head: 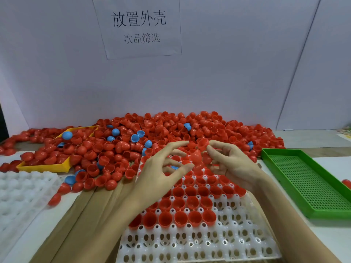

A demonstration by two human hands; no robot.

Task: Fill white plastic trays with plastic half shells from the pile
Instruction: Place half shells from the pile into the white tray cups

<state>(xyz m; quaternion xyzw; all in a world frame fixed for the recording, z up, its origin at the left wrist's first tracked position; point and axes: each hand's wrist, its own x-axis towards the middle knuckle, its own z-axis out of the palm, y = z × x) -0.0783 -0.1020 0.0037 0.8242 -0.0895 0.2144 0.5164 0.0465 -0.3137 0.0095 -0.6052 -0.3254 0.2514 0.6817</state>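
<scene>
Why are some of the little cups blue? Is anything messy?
A few blue shells are mixed into the red pile. The pile spills over the yellow tray, and one red shell lies alone beyond the green tray.

We see a pale lilac wall panel [228,73] filling the upper view. A white paper sign [138,27] with printed black characters hangs on it, left of centre. To the sign's right, a slanted seam [298,67] divides the panel. Below the sign lies a white tabletop [326,236], partly covered by brown cardboard [81,215].
</scene>
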